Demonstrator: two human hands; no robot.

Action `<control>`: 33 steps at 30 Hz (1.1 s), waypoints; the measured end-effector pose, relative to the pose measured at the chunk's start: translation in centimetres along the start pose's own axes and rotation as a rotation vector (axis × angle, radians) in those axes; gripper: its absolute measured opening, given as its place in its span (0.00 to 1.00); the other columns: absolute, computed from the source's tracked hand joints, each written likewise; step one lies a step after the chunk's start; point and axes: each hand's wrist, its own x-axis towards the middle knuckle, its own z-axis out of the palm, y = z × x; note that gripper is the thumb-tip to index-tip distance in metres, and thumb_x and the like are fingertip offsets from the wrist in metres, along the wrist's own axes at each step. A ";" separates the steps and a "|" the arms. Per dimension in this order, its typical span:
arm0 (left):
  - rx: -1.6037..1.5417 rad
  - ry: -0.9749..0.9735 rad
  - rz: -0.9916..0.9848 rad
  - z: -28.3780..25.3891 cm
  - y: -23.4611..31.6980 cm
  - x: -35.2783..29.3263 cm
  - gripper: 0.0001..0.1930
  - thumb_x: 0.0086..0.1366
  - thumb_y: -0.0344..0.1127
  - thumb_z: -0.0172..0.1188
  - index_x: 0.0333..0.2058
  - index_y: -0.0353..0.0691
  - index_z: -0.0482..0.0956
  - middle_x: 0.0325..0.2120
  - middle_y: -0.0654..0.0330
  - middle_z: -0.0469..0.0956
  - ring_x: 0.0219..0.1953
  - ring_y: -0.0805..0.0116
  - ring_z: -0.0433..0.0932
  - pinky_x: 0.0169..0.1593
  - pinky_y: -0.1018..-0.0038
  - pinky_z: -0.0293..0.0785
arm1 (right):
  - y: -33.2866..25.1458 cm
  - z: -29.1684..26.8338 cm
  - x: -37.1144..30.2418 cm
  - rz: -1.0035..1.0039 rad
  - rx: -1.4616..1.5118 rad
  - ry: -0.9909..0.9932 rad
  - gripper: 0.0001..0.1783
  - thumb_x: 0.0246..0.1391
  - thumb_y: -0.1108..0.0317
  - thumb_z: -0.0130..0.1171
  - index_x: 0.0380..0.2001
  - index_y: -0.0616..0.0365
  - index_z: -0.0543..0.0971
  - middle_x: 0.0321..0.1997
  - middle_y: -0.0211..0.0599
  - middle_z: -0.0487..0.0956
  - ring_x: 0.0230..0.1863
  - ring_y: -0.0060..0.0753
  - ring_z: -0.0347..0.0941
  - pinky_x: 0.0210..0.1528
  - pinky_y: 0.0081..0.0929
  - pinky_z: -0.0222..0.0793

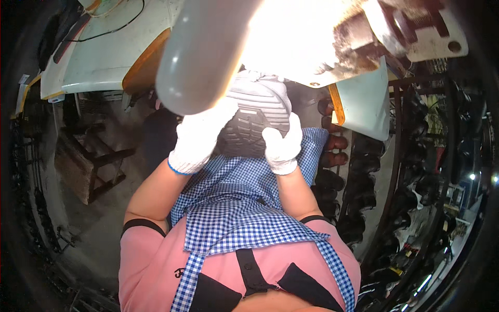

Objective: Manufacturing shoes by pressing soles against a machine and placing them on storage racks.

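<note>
We've got a pale machine [205, 57] at 12 o'clock; just on its 6 o'clock side, a grey-treaded shoe [257, 122], left hand [200, 138] at 9, right hand [283, 145] at 3, fingers clamped on it; probably mid-work, shoe not yet released, remainder unclear

Forearms [298, 191] angled forward, gloved hands [199, 138] [285, 148] apart, right thumb [271, 136] spread, left fingers [227, 108] seemingly curled, partly hidden

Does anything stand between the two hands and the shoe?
Only the white gloves do: the left hand and the right hand hold the shoe from its two sides. The grey machine part covers some of the left hand in this view, so its contact is partly hidden.
</note>
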 end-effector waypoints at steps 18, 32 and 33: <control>-0.077 -0.226 0.092 -3.6 3.9 2.4 0.25 0.57 0.29 0.69 0.53 0.31 0.76 0.48 0.55 0.79 0.52 0.67 0.77 0.59 0.70 0.71 | -1.6 -4.9 13.5 -0.865 -0.494 -0.528 0.24 0.51 0.56 0.70 0.50 0.56 0.82 0.45 0.41 0.83 0.36 0.38 0.82 0.36 0.28 0.78; -0.576 0.147 0.052 -1.3 -0.9 -0.9 0.20 0.68 0.35 0.58 0.54 0.30 0.73 0.50 0.50 0.78 0.52 0.59 0.78 0.58 0.64 0.75 | 2.2 -6.1 3.4 0.413 1.265 -0.159 0.28 0.66 0.56 0.44 0.66 0.54 0.61 0.72 0.47 0.61 0.72 0.46 0.57 0.70 0.48 0.56; -0.606 0.144 0.049 -1.4 -1.2 -1.0 0.20 0.68 0.36 0.58 0.54 0.30 0.73 0.50 0.50 0.78 0.52 0.59 0.78 0.58 0.64 0.75 | 1.9 -5.9 2.8 0.440 1.154 -0.133 0.29 0.66 0.57 0.43 0.67 0.53 0.59 0.72 0.47 0.60 0.73 0.46 0.56 0.71 0.48 0.54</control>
